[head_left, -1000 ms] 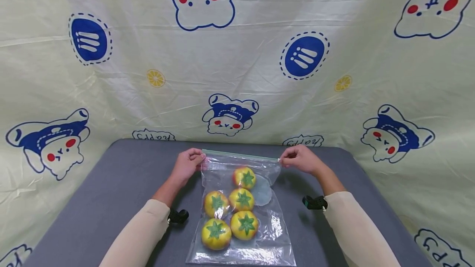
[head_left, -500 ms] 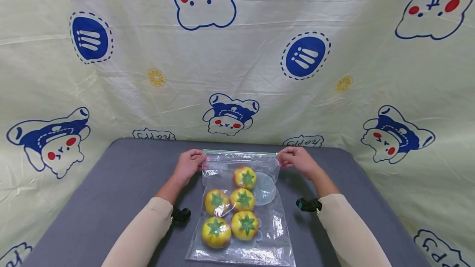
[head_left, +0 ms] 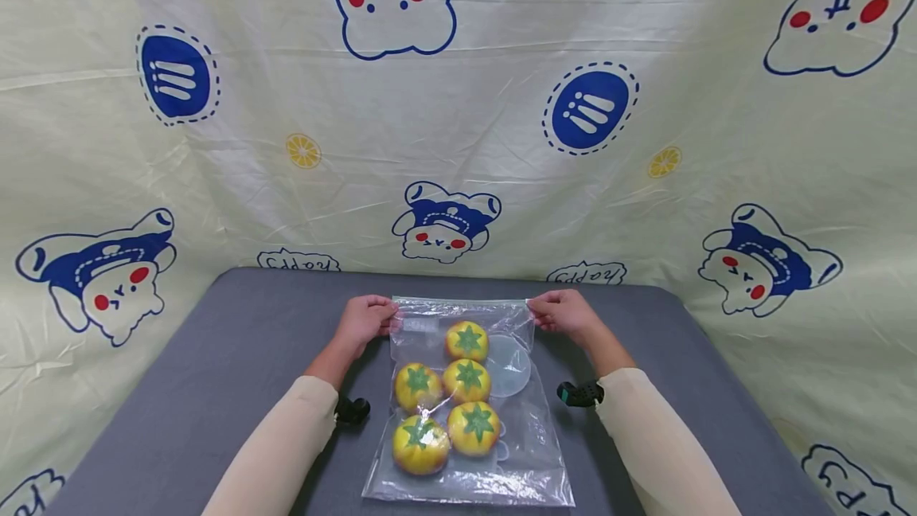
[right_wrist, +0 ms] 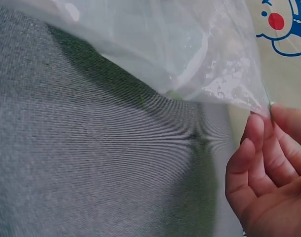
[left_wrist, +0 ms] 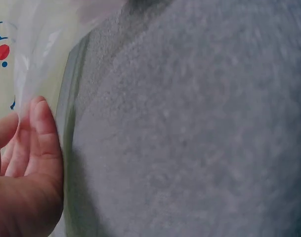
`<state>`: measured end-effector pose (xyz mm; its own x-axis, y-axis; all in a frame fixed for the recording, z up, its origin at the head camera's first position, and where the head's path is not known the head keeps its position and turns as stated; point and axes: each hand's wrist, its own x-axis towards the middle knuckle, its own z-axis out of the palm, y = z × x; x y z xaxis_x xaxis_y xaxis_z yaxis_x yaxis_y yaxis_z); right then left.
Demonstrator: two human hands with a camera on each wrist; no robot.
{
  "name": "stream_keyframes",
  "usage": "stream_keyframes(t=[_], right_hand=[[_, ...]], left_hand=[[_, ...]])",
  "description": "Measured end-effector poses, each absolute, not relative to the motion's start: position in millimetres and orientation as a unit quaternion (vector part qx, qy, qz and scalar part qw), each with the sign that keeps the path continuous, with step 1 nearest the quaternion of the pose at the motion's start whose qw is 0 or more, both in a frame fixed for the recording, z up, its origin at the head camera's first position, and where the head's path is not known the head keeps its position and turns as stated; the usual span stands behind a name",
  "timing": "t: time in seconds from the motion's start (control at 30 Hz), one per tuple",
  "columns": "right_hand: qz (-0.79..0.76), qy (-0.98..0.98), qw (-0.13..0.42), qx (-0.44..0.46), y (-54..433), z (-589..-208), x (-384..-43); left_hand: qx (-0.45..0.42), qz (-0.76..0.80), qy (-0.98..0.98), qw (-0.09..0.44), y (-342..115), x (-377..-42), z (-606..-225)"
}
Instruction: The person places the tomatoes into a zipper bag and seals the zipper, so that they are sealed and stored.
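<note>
A clear zip bag (head_left: 530, 452) holds several round yellow fruits (head_left: 467, 381) with green star-shaped leaf tops, perhaps toy tomatoes or persimmons. Its zip edge is at the far side. My left hand (head_left: 361, 321) pinches the bag's top left corner, and my right hand (head_left: 569, 315) pinches the top right corner. A pale round patch (head_left: 510, 373) shows beside the fruits. In the left wrist view, thumb and fingers of the left hand (left_wrist: 31, 168) have the plastic between them. The right wrist view has the right hand (right_wrist: 271, 170) pinching the bag's corner (right_wrist: 229, 81).
The bag is over a grey cloth-covered table (head_left: 236, 357). Behind the table's far edge hangs a cream curtain (head_left: 473, 126) printed with cartoon figures. Black wrist devices (head_left: 580, 394) sit at both sleeve cuffs.
My right hand has shifted left and slightly down, and the bag's top edge has come a little closer to me. The fruits have shifted slightly. Both hands keep their pinch.
</note>
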<state>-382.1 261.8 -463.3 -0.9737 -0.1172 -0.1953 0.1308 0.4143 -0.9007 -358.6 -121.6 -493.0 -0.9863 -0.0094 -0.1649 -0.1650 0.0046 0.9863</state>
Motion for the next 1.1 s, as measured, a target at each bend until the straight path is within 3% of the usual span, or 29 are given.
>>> stream_keyframes(t=[0.53, 0.9, 1.1], right_hand=[[-0.528, 0.835, 0.141, 0.064, 258.7, -472.1, -385.1], [-0.487, 0.865, 0.109, 0.056, 261.9, -468.2, -381.9], [-0.432, 0.9, 0.057, 0.019, 277.0, -459.6, -382.9]], left_hand=[[-0.058, 0.667, 0.741, 0.052, -120.5, -362.3, -493.4], [-0.049, 0.654, 0.754, 0.04, -122.5, -363.2, -493.2], [-0.012, 0.588, 0.809, -0.01, -134.7, -364.5, -489.9]])
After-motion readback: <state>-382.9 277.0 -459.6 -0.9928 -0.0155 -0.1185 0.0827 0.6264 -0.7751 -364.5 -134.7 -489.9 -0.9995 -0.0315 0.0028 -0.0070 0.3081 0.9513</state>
